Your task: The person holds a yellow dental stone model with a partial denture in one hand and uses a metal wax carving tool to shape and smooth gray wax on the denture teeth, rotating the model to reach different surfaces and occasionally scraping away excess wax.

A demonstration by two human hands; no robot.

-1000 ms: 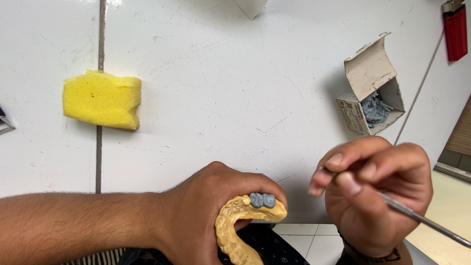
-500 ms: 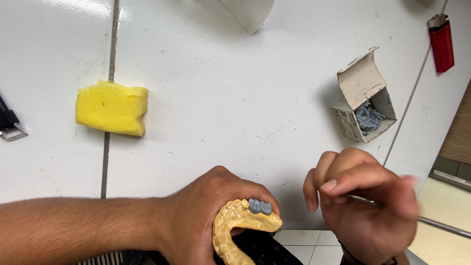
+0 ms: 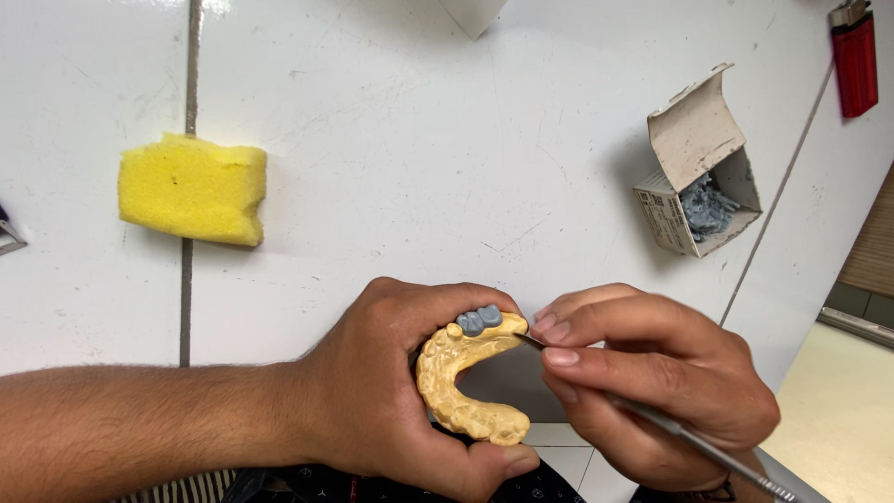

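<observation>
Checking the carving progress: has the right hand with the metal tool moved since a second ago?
Yes. The right hand has closed in leftward on the yellow dental cast; the metal tool tip now meets the cast beside the grey teeth.

At the lower centre of the frame our left hand (image 3: 391, 391) grips a yellow dental cast (image 3: 456, 377), an arch of teeth with grey wax crowns (image 3: 480, 319) at its upper end; our right hand (image 3: 652, 382) pinches a thin metal instrument (image 3: 689, 438), its tip touching the cast just beside the crowns; on the white table (image 3: 391, 140) a yellow sponge (image 3: 191, 189) lies at the upper left, an open cardboard box (image 3: 694, 168) holding grey bits at the right, a red lighter (image 3: 855, 61) in the upper right corner.
</observation>
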